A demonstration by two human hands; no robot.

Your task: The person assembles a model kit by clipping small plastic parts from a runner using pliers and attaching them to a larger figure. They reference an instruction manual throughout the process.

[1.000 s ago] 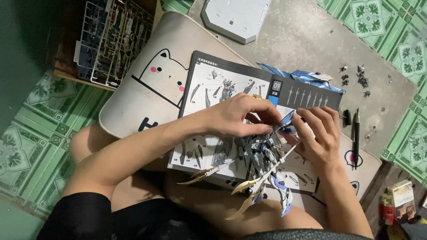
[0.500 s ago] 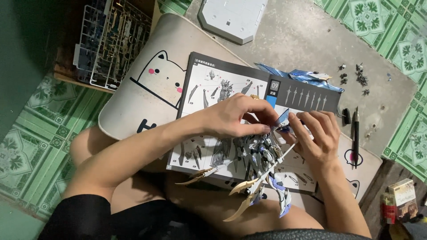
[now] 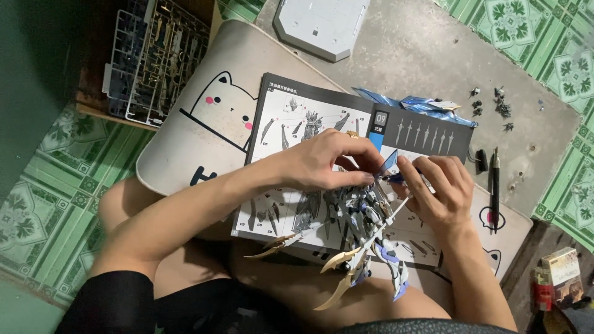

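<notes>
Both hands' grip on model figure (image 3: 365,216) | open instruction booklet (image 3: 291,124) beneath

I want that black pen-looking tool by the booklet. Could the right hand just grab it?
Probably yes. The black tool lies in the open just beyond the right hand, nothing between them. But that hand's fingers are busy on the model figure, so it must let go first.

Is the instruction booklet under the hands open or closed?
Open. The instruction booklet lies spread flat on the cushion, two printed pages showing beneath both hands.
</notes>
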